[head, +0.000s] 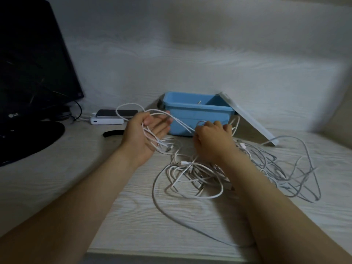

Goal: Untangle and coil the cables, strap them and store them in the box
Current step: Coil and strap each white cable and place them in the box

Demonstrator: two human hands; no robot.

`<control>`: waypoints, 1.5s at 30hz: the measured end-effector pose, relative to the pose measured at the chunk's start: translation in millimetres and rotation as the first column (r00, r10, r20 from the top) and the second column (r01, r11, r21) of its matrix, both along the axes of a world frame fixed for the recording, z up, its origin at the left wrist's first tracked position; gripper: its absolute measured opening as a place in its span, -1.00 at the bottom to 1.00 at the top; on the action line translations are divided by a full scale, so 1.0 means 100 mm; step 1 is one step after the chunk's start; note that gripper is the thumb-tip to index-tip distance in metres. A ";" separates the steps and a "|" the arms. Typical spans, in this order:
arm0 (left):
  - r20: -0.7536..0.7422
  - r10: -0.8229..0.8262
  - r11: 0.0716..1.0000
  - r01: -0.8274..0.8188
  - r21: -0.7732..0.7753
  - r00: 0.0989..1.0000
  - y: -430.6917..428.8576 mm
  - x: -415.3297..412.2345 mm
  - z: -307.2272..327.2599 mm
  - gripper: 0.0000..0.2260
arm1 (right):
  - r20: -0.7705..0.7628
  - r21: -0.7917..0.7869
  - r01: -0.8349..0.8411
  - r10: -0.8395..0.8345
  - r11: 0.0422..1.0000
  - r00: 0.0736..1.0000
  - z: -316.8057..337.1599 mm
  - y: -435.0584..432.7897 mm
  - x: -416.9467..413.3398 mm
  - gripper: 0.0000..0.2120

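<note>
Left hand (150,128): thumb pins loops of a white cable (179,121) against the palm. Right hand (211,141): fingers curled, pinching the same cable's strand. The tangle (200,176) lies under and beyond the right hand. Blue box (198,119) stands just past both hands.

Judgement: light, limp, springy, and the loops slip. Grip near the plugs and feed short lengths.

Pale woodgrain tabletop (133,206). Black strap (113,133) left of the left hand. Dim room.
</note>
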State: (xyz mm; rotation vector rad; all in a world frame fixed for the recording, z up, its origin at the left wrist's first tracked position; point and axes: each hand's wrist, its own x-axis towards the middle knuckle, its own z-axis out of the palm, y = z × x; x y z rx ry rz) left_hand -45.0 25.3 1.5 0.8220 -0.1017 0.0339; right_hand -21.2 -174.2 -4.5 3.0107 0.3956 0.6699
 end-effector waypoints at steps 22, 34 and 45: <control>0.656 -0.068 0.006 -0.658 0.753 0.751 0.00 0.03 -0.23 -0.76 | 0.374 0.202 -0.149 0.065 0.968 0.925 0.08 0.12 -0.08 -0.87; 0.154 -0.133 0.986 0.115 0.125 0.979 -0.02 -0.05 -0.02 -0.74 | 0.295 0.294 -0.012 -0.079 0.956 0.952 0.09 0.04 -0.05 -0.84; 0.188 0.288 0.876 -0.338 0.343 0.939 -0.08 0.00 0.00 -0.72 | 0.210 0.126 -0.050 0.023 0.991 0.977 0.10 0.08 -0.08 -0.88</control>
